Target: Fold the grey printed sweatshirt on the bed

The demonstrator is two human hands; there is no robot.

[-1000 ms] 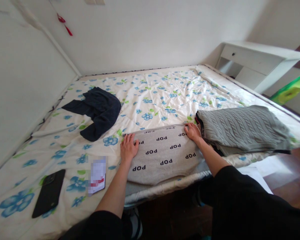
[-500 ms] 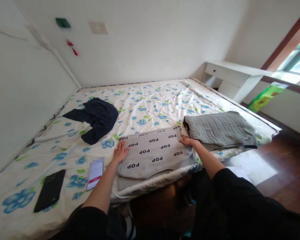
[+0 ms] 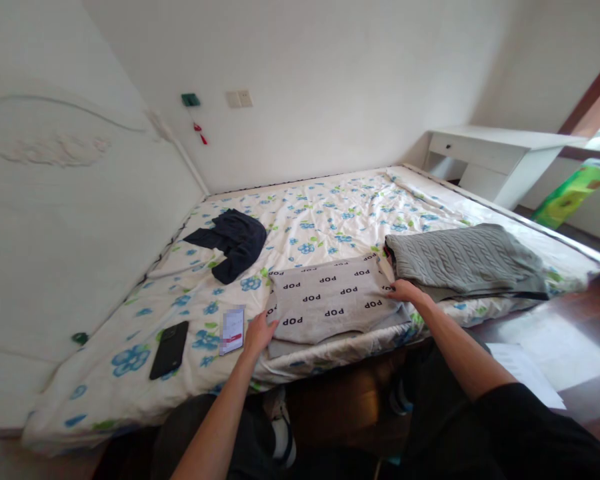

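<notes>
A folded grey garment printed with "POP" (image 3: 330,300) lies near the bed's front edge, on top of another grey folded layer. My left hand (image 3: 259,332) is at its left edge, thumb on top and fingers curled under the cloth. My right hand (image 3: 405,291) is at its right edge, fingers closed on the fabric. To the right, touching that side, sits a stack of folded clothes topped by a grey cable-knit sweater (image 3: 463,259).
The bed (image 3: 330,213) has a white quilt with blue flowers. A dark navy garment (image 3: 233,241) lies crumpled at the back left. A black phone (image 3: 169,349) and a small card (image 3: 233,329) lie at the front left. A white desk (image 3: 500,157) stands at the right, a headboard at the left.
My head has pulled back and turned, so the bed looks smaller. Both hands slid from lying flat on the POP garment's top corners down to its side edges and closed on it.
</notes>
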